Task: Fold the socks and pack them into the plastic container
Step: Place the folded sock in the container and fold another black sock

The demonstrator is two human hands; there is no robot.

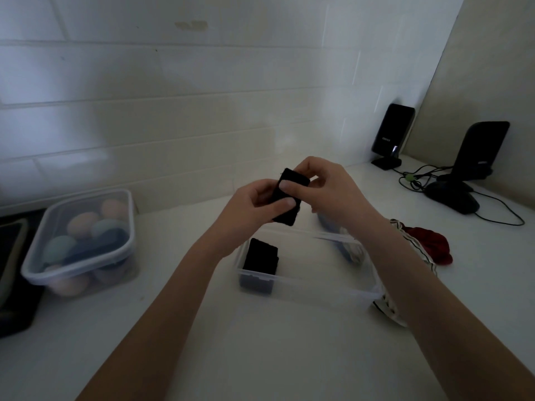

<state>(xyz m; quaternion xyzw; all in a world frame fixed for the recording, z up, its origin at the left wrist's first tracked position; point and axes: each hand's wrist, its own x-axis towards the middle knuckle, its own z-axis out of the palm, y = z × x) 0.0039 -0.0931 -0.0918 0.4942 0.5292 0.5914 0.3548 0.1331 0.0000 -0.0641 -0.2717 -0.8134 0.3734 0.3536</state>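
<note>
From the head camera, I am seeing both hands raised above the open box [307, 287], which is sitting on the white counter [260, 357] near its middle, a little toward the right. The left hand [249, 209] is gripping a folded black sock [289, 198], its thumb pressing across the front of the bundle and its fingers curling behind. The right hand [327, 186] is pinching the top end of the same sock, fingers bent over the upper edge. The sock is hanging in the air, just above the back rim of the box and not touching it.

Inside the box, a second folded black sock [260, 259] is standing against the left end wall. At the right end something bluish is showing through the plastic, too blurred by the forearm for me to tell what it is.

Just right of the box, partly hidden under the right forearm, a pale striped cloth [417, 250] is lying on the counter, and beside it a red cloth [431, 244].

Toward the left edge, a lidded box [84, 241] is holding rounded pastel bundles. In the back right corner, two black speakers [390, 134] are standing near the wall with cables trailing, and a dark mouse [451, 198] is resting in front of them.
</note>
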